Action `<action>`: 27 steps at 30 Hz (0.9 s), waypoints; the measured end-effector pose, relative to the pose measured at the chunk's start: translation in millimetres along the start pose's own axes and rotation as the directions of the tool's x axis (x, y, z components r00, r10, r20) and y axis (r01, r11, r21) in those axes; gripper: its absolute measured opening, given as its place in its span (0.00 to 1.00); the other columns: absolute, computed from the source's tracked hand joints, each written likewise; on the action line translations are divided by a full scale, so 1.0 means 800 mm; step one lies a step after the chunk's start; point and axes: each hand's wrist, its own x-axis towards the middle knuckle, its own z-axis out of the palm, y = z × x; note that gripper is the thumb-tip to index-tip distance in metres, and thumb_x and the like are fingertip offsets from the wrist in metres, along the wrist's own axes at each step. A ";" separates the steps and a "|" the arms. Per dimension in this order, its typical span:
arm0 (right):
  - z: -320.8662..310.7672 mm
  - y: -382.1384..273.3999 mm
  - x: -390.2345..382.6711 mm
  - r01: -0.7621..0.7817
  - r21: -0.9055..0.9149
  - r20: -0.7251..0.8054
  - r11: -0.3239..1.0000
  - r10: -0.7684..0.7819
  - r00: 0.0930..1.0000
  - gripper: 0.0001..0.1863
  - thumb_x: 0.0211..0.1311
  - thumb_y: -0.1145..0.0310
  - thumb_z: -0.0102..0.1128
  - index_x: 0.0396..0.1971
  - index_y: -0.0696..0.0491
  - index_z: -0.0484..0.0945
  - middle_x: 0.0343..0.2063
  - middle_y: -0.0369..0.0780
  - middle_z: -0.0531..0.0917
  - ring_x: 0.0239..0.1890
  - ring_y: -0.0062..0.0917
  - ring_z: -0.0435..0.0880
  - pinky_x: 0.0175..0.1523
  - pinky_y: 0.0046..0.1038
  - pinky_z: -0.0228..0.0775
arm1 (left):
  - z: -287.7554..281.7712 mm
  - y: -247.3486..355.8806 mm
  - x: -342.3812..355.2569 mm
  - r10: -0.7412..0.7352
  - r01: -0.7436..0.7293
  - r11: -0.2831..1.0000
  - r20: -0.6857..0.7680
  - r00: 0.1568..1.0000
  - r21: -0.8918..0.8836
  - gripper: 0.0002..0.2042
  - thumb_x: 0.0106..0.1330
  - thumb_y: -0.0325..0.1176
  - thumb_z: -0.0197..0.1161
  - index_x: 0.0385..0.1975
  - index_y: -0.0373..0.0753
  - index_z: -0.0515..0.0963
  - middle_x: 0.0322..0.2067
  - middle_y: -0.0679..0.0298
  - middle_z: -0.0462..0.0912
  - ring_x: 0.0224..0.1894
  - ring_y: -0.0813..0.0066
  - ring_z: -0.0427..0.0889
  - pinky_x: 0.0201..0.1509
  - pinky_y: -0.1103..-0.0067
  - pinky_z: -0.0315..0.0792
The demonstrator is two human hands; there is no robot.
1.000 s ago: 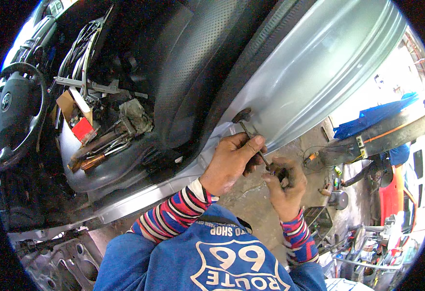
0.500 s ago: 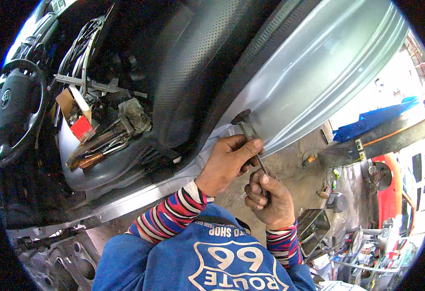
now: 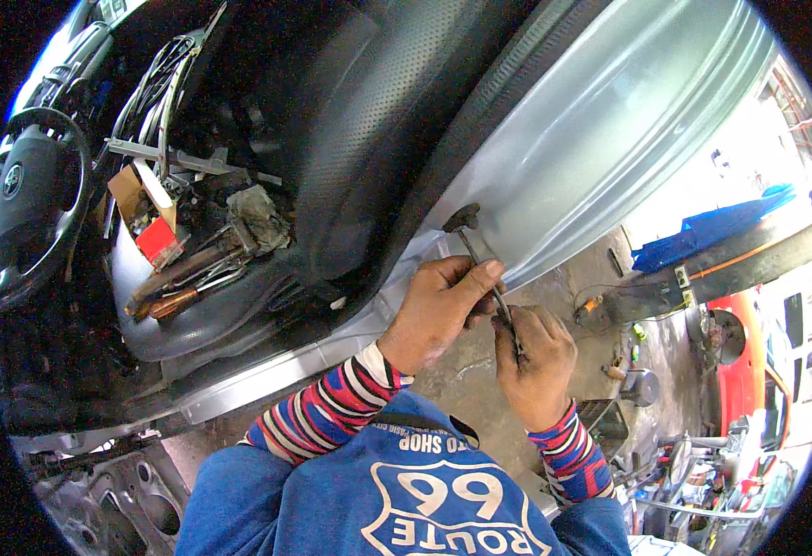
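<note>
Watching left hand (image 3: 443,301) pinch a dark-headed rod (image 3: 472,249) mid-frame, right hand (image 3: 540,350) closed round its lower end. I can't tell if its head touches the silver car panel (image 3: 600,139) behind. Farther: steering wheel (image 3: 26,206) frame left, blue sheet (image 3: 711,228) right.

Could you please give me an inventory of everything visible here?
Rod tool: one, dark grey, in both hands
Body panel: one, silver, upper right
Steering wheel: one, black, far left
Car seat: one, black, left to upper centre
Open box: one, brown, white and red, on the seat
Long tools: several, brown and grey, on the seat
Crumpled bundle: one, grey, beside the tools
Sheet: one, blue, right
Vehicle: one, red-orange, far right
Metal panel: one, grey, lower left
Clutter: uncounted, mixed colours, lower right
Shirt: one, blue with white print, lower centre
Sleeves: two, multicoloured stripes, on the forearms
Left hand: one, bare, centre
Right hand: one, bare, right of centre
</note>
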 end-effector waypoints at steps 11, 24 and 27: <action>0.001 -0.004 -0.019 -0.769 0.522 0.845 -0.369 0.351 0.404 0.33 0.67 0.35 0.52 0.28 0.56 0.79 0.14 0.33 0.70 0.13 0.18 0.62 0.19 0.21 0.51 | 0.010 -0.010 0.001 0.040 -0.044 0.997 -0.047 0.998 -0.069 0.17 0.74 0.44 0.60 0.32 0.35 0.81 0.22 0.72 0.76 0.22 0.87 0.70 0.25 0.86 0.64; 0.008 -0.030 -0.009 -0.470 0.596 0.796 -0.651 0.401 0.454 0.16 0.69 0.52 0.59 0.37 0.51 0.79 0.21 0.28 0.73 0.18 0.15 0.64 0.20 0.18 0.53 | 0.003 -0.004 0.000 -0.013 0.015 1.000 -0.075 0.997 0.020 0.16 0.70 0.46 0.64 0.33 0.36 0.81 0.22 0.72 0.77 0.22 0.88 0.71 0.24 0.87 0.62; 0.019 -0.032 -0.016 -0.430 0.796 0.603 -0.426 0.501 0.620 0.12 0.71 0.58 0.58 0.38 0.52 0.78 0.22 0.30 0.76 0.19 0.15 0.66 0.23 0.20 0.57 | 0.002 0.000 -0.002 -0.022 0.025 0.998 -0.059 0.998 0.054 0.16 0.70 0.47 0.64 0.32 0.38 0.81 0.22 0.73 0.78 0.22 0.87 0.70 0.25 0.86 0.62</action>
